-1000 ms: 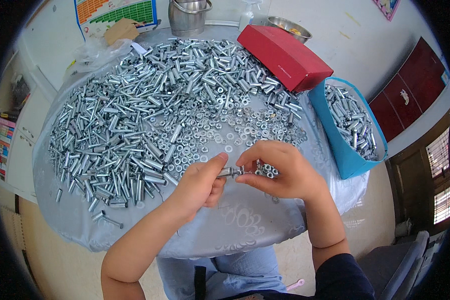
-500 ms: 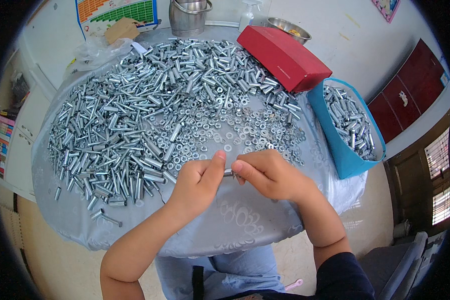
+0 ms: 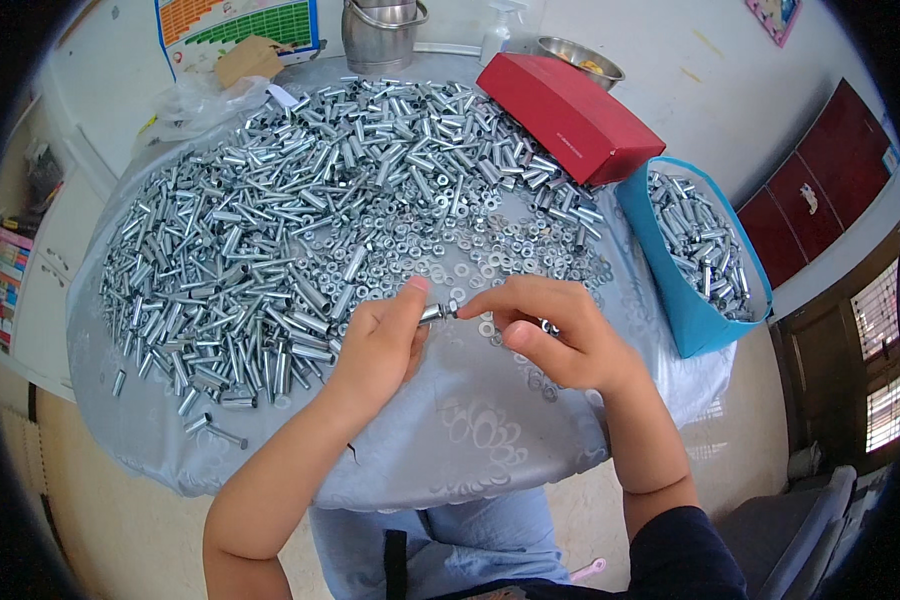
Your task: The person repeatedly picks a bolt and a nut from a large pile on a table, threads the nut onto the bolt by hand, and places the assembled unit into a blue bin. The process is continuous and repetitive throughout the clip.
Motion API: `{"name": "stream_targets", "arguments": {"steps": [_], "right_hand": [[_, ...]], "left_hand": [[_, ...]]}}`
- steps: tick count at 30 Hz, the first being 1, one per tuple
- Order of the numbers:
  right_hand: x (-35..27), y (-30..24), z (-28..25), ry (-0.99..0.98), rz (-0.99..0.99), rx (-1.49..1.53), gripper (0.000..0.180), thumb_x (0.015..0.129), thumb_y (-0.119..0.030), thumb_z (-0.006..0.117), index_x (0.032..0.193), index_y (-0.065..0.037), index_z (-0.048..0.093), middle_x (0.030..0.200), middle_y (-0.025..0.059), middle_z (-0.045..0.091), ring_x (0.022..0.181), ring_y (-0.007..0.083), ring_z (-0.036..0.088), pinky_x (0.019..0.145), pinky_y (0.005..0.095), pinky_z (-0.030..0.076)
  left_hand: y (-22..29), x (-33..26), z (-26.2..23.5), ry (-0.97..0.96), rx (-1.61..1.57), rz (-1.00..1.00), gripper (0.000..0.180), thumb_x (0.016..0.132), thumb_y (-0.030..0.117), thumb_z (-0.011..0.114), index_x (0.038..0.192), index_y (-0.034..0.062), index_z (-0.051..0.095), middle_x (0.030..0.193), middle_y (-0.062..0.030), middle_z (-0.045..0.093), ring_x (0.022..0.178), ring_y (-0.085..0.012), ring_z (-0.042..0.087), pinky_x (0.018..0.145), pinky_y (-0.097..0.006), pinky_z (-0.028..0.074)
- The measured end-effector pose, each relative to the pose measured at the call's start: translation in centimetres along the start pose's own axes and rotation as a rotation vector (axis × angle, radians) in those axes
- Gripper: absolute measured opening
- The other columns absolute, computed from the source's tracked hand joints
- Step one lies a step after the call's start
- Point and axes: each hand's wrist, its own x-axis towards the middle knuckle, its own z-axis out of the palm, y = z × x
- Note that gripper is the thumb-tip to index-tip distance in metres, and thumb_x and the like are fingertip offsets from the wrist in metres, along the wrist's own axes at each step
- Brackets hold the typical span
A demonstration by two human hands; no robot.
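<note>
Left hand: curled around sleeved bolt.
Right hand: half-spread, index fingertip at bolt's end, thumb apart; palm contents unclear.
Sleeved bolt: between hands, end toward three o'clock.
Fingertip pressure: probably best light, square.

Looks like smooth, glossy metal in the central fastener and, toward ten o'clock, the heaped sleeves; satiny cloth in the tablecloth at six; smooth card in the box at one; crumpled, translucent plastic in the bag at ten.
</note>
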Motion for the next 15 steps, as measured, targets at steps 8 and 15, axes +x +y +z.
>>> {"name": "stream_targets", "arguments": {"steps": [8, 15], "right_hand": [[0.09, 0.4, 0.72, -0.017, 0.094, -0.04, 0.031, 0.085, -0.026, 0.054, 0.105, -0.003, 0.06, 0.073, 0.0063, 0.055, 0.064, 0.0137, 0.051, 0.058, 0.0266, 0.041], [0.12, -0.01, 0.41, -0.014, 0.051, 0.09, 0.03, 0.085, -0.025, 0.055, 0.103, -0.003, 0.061, 0.068, 0.0063, 0.054, 0.06, 0.0131, 0.051, 0.055, 0.0257, 0.041]], "left_hand": [[-0.31, 0.09, -0.06, -0.063, -0.029, 0.014, 0.054, 0.091, 0.043, 0.041, 0.048, 0.0113, 0.039, 0.044, 0.0043, 0.035, 0.036, -0.0054, 0.029, 0.035, -0.023, 0.02], [-0.03, 0.12, -0.15, -0.038, -0.008, 0.017, 0.053, 0.091, 0.042, 0.041, 0.047, 0.0117, 0.039, 0.044, 0.0042, 0.036, 0.036, -0.0053, 0.03, 0.036, -0.023, 0.021]]}}
